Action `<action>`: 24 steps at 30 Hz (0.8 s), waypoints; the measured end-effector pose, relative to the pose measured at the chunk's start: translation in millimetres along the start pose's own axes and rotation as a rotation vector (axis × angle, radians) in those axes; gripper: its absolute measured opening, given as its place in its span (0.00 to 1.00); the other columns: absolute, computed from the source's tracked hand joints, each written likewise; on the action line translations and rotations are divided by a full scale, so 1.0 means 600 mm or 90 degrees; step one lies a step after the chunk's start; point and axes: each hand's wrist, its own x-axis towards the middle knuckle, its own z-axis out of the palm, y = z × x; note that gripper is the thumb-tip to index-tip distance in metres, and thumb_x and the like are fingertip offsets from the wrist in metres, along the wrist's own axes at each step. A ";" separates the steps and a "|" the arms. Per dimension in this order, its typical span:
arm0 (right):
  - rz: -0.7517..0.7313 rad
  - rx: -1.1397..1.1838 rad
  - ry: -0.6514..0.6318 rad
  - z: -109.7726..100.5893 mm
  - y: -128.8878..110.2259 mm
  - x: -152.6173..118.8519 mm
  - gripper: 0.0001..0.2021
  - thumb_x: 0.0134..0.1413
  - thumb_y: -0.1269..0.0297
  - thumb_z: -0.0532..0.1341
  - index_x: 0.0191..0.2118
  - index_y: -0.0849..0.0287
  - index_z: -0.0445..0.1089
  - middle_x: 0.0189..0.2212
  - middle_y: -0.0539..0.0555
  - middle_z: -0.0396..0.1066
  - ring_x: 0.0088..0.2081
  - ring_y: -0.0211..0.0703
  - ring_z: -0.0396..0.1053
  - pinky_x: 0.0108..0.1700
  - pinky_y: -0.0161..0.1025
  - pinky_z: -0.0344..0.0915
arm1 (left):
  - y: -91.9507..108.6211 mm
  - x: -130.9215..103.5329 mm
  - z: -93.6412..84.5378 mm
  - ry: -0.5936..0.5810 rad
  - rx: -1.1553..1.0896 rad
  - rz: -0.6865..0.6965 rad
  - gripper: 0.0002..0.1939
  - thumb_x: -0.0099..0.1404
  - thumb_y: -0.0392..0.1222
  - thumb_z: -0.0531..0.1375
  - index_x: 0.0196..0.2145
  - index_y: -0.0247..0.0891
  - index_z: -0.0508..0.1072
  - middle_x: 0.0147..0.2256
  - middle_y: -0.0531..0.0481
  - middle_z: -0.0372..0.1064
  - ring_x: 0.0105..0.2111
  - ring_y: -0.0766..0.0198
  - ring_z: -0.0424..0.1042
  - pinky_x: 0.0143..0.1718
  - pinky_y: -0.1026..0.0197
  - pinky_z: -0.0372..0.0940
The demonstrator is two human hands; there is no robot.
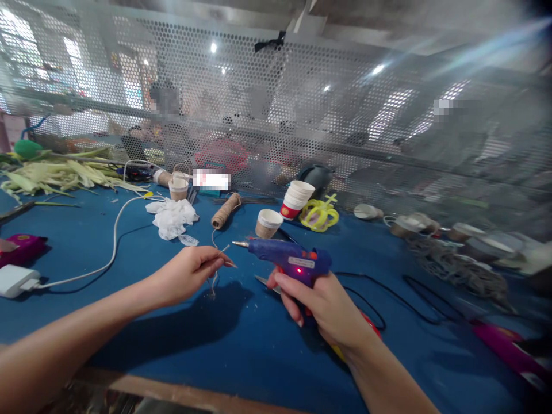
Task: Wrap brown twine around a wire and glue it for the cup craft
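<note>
A blue glue gun point(284, 256) with a small red light is gripped in my right hand point(319, 302), its metal nozzle pointing left. My left hand point(194, 273) pinches a thin piece of twine point(214, 282) between thumb and fingers, just left of the nozzle and apart from it. The twine runs up toward a brown twine roll point(226, 210) on the blue table point(241, 356). Behind the glue gun stands a small cup wrapped in brown twine point(268, 224). Scissors point(267, 284) lie partly hidden behind my right hand.
Stacked paper cups point(296, 200) and a yellow woven piece point(319, 215) stand at the back. White lace point(172, 218), another wrapped cup point(178, 188) and husks point(64, 175) are left. Black cable point(388, 296) and grey cord point(461, 264) lie right. A perforated metal screen point(241, 86) borders the table.
</note>
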 end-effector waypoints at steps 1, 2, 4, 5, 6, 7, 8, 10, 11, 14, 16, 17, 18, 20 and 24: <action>-0.002 0.012 0.008 0.002 -0.001 -0.001 0.13 0.53 0.58 0.55 0.29 0.63 0.67 0.09 0.44 0.58 0.13 0.30 0.54 0.20 0.31 0.55 | -0.001 0.000 0.000 -0.003 0.000 0.001 0.18 0.62 0.43 0.47 0.37 0.32 0.73 0.21 0.53 0.60 0.21 0.69 0.54 0.22 0.68 0.52; -0.004 0.025 0.016 0.003 -0.001 -0.001 0.12 0.52 0.58 0.56 0.29 0.63 0.67 0.09 0.44 0.58 0.13 0.30 0.54 0.19 0.31 0.55 | -0.002 0.001 0.001 -0.007 0.001 0.002 0.17 0.62 0.43 0.47 0.37 0.32 0.73 0.21 0.53 0.60 0.21 0.69 0.55 0.22 0.68 0.52; 0.000 0.054 0.024 0.006 -0.002 -0.004 0.12 0.52 0.58 0.56 0.28 0.63 0.66 0.08 0.43 0.57 0.12 0.30 0.52 0.17 0.30 0.52 | -0.003 0.002 0.002 -0.018 0.007 -0.001 0.18 0.62 0.43 0.47 0.37 0.32 0.73 0.22 0.52 0.62 0.21 0.69 0.56 0.23 0.68 0.53; 0.005 0.069 0.018 0.006 -0.003 -0.005 0.12 0.52 0.59 0.56 0.28 0.63 0.66 0.08 0.44 0.57 0.12 0.29 0.52 0.16 0.29 0.51 | -0.005 0.002 0.003 -0.022 0.014 -0.001 0.17 0.62 0.42 0.47 0.37 0.32 0.73 0.23 0.52 0.63 0.22 0.69 0.57 0.23 0.68 0.54; 0.010 0.083 0.009 0.006 -0.003 -0.006 0.11 0.52 0.59 0.56 0.28 0.63 0.66 0.08 0.43 0.57 0.11 0.29 0.51 0.16 0.29 0.49 | -0.006 0.002 0.005 -0.022 0.023 0.000 0.17 0.62 0.42 0.47 0.37 0.32 0.73 0.24 0.51 0.65 0.23 0.68 0.59 0.25 0.68 0.55; 0.016 0.097 -0.005 0.006 -0.005 -0.007 0.11 0.52 0.60 0.56 0.28 0.64 0.66 0.08 0.43 0.57 0.11 0.28 0.50 0.15 0.28 0.48 | -0.008 0.003 0.006 -0.020 0.034 0.003 0.17 0.62 0.42 0.47 0.37 0.32 0.73 0.25 0.49 0.67 0.24 0.67 0.61 0.27 0.67 0.56; 0.021 0.107 -0.018 0.006 -0.006 -0.007 0.11 0.52 0.60 0.56 0.28 0.64 0.66 0.08 0.43 0.57 0.11 0.28 0.50 0.15 0.28 0.47 | -0.010 0.004 0.007 -0.016 0.045 0.007 0.17 0.62 0.41 0.47 0.36 0.32 0.73 0.27 0.48 0.69 0.26 0.66 0.63 0.29 0.66 0.58; 0.031 0.111 -0.048 0.004 -0.010 -0.008 0.10 0.51 0.61 0.56 0.28 0.64 0.66 0.08 0.43 0.56 0.11 0.28 0.50 0.15 0.28 0.47 | -0.014 0.006 0.008 0.000 0.061 0.013 0.16 0.62 0.40 0.48 0.35 0.32 0.74 0.30 0.45 0.71 0.29 0.63 0.66 0.32 0.64 0.59; 0.039 0.107 -0.067 0.003 -0.012 -0.008 0.10 0.50 0.61 0.57 0.28 0.64 0.66 0.08 0.44 0.57 0.11 0.28 0.50 0.15 0.28 0.47 | -0.017 0.008 0.008 0.013 0.065 0.014 0.15 0.61 0.40 0.48 0.34 0.33 0.74 0.31 0.44 0.72 0.30 0.62 0.67 0.33 0.64 0.59; 0.062 0.095 -0.090 -0.008 -0.015 -0.003 0.10 0.48 0.61 0.59 0.31 0.65 0.67 0.10 0.44 0.58 0.12 0.29 0.53 0.15 0.29 0.49 | -0.024 0.016 0.001 0.076 0.066 0.009 0.13 0.59 0.39 0.51 0.31 0.34 0.74 0.29 0.44 0.72 0.29 0.62 0.67 0.33 0.63 0.60; 0.063 0.092 -0.045 -0.023 -0.013 0.006 0.12 0.47 0.61 0.60 0.34 0.65 0.67 0.12 0.45 0.59 0.14 0.30 0.55 0.17 0.29 0.52 | -0.028 0.020 -0.008 0.122 0.054 -0.004 0.12 0.58 0.39 0.51 0.31 0.34 0.74 0.26 0.47 0.71 0.26 0.63 0.64 0.30 0.64 0.59; 0.066 0.086 -0.021 -0.034 -0.010 0.013 0.13 0.46 0.60 0.61 0.35 0.65 0.67 0.14 0.46 0.61 0.16 0.31 0.57 0.18 0.30 0.54 | -0.029 0.022 -0.013 0.146 0.041 -0.007 0.12 0.59 0.39 0.51 0.32 0.34 0.74 0.24 0.48 0.69 0.24 0.65 0.62 0.28 0.64 0.58; 0.059 0.076 0.036 -0.046 -0.004 0.022 0.13 0.44 0.60 0.62 0.34 0.65 0.68 0.18 0.49 0.64 0.20 0.32 0.60 0.21 0.30 0.57 | -0.029 0.023 -0.017 0.171 0.022 -0.008 0.13 0.59 0.40 0.51 0.34 0.34 0.74 0.22 0.50 0.67 0.23 0.67 0.60 0.26 0.65 0.57; 0.075 0.032 0.121 -0.072 0.013 0.042 0.12 0.41 0.59 0.64 0.28 0.65 0.67 0.23 0.52 0.67 0.23 0.33 0.63 0.24 0.31 0.60 | -0.029 0.024 -0.024 0.220 -0.042 -0.004 0.14 0.59 0.42 0.52 0.37 0.34 0.73 0.20 0.54 0.60 0.20 0.69 0.56 0.22 0.67 0.53; 0.141 -0.058 0.196 -0.114 0.064 0.079 0.11 0.43 0.59 0.62 0.25 0.63 0.65 0.22 0.51 0.66 0.20 0.30 0.60 0.22 0.31 0.59 | -0.018 0.022 -0.025 0.260 -0.278 -0.001 0.15 0.59 0.43 0.53 0.42 0.33 0.67 0.19 0.58 0.52 0.18 0.73 0.51 0.19 0.69 0.48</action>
